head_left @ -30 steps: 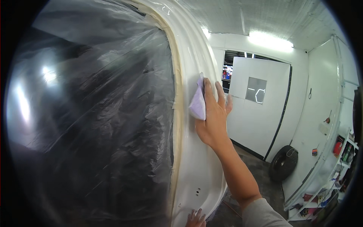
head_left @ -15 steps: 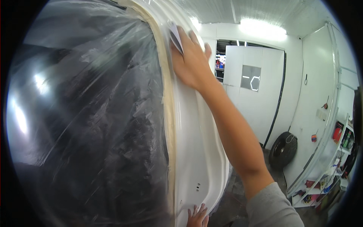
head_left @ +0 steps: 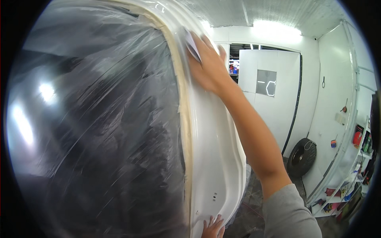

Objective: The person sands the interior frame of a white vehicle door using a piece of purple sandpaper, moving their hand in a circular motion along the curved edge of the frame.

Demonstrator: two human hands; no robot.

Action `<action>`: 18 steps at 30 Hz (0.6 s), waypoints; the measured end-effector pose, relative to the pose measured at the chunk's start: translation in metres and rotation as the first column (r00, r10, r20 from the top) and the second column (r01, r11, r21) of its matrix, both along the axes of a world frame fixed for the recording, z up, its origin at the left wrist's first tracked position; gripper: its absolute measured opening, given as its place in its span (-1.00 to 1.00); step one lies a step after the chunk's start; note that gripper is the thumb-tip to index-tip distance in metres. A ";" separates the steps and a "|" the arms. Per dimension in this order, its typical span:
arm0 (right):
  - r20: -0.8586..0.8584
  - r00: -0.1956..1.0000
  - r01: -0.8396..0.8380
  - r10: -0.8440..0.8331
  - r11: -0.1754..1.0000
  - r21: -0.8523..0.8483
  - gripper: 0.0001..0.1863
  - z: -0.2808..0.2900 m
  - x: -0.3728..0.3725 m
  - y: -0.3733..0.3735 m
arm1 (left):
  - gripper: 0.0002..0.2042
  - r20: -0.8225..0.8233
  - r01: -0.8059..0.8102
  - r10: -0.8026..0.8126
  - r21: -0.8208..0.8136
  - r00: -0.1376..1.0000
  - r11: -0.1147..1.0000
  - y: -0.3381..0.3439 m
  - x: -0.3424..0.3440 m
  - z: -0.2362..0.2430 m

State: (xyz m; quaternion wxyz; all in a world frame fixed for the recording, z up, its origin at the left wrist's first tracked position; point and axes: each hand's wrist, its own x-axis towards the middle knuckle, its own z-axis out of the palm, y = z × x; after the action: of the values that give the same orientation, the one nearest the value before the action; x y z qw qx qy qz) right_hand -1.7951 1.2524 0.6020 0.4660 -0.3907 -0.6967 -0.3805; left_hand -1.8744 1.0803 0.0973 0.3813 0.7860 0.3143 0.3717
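Fingers (head_left: 201, 47) of the right hand (head_left: 211, 67) extended and only slightly parted, blurred, with a folded lilac pad (head_left: 193, 44) pinched between thumb and index finger, seemingly against a white vehicle panel (head_left: 212, 146) near its upper bend. Higher on that panel than a second ago; probably part of a rubbing stroke, with the curved upper stretch now in hand.

At left, across about half the view, dark, creased plastic sheeting (head_left: 111, 127), glossy with reflected light. Just right of it, the tall white panel, curving over at the top and ridged along its outer edge. Farther right and well apart, a pale door (head_left: 283, 111) with a grey pane (head_left: 262, 89), then a dark tyre (head_left: 302, 158) propped upright. Between sheeting and panel, a strip of cream tape (head_left: 183, 107): a close limit on the left, just beside the thumb. Room for movement down the smooth panel below the right hand, and outward past the ridges. At the bottom, the left hand (head_left: 214, 229), spread on the panel, with nothing visible in its hold. Just above, smallest, a short column of dark holes (head_left: 214, 197). Pressure of either hand: cannot tell.
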 end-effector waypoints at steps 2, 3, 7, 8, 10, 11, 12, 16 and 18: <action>0.023 1.000 -0.019 0.018 0.999 0.041 -0.39 -0.053 0.004 -0.004 | -0.59 0.052 -0.044 0.042 0.039 0.998 0.998 0.000 -0.008 -0.002; -0.012 0.999 0.049 -0.049 0.999 -0.002 -0.39 -0.086 0.010 -0.011 | -0.59 0.061 -0.060 0.057 0.040 0.996 0.997 0.000 -0.009 -0.006; -0.003 0.984 0.176 -0.176 0.984 -0.015 -0.17 -0.028 0.007 -0.004 | -0.59 -0.089 0.009 -0.004 0.055 0.996 0.998 0.013 0.003 -0.028; 0.036 0.986 0.163 -0.163 0.987 -0.002 -0.16 0.007 -0.001 -0.001 | -0.58 -0.105 0.028 -0.013 0.137 0.994 0.990 0.017 0.008 -0.031; 0.044 0.994 0.105 -0.103 0.994 -0.041 -0.17 0.044 -0.013 0.005 | -0.58 -0.056 -0.003 0.017 0.242 0.998 0.970 0.023 0.014 -0.029; 0.040 0.994 0.099 -0.097 0.994 -0.053 -0.17 0.031 -0.012 0.006 | -0.58 -0.013 -0.061 0.068 0.312 0.998 0.948 0.018 0.009 -0.031; 0.009 0.996 0.089 -0.089 0.993 -0.075 -0.16 0.003 -0.009 -0.001 | -0.58 -0.018 -0.063 0.072 0.294 0.997 0.954 0.009 0.005 -0.029; 0.028 0.984 0.177 -0.175 0.980 -0.094 -0.12 -0.096 0.018 -0.009 | -0.59 0.089 -0.088 0.077 0.128 0.993 0.988 0.007 0.006 -0.021; 0.011 0.995 0.103 -0.102 0.991 -0.082 -0.09 -0.075 0.024 -0.015 | -0.60 0.114 -0.111 0.086 0.239 0.990 0.964 0.007 0.012 -0.024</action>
State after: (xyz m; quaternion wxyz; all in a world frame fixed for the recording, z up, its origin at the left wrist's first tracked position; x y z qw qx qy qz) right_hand -1.7711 1.2371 0.5274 0.4268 -0.4437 -0.6924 -0.3761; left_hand -1.8624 1.0872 0.0737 0.2778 0.7903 0.2848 0.4660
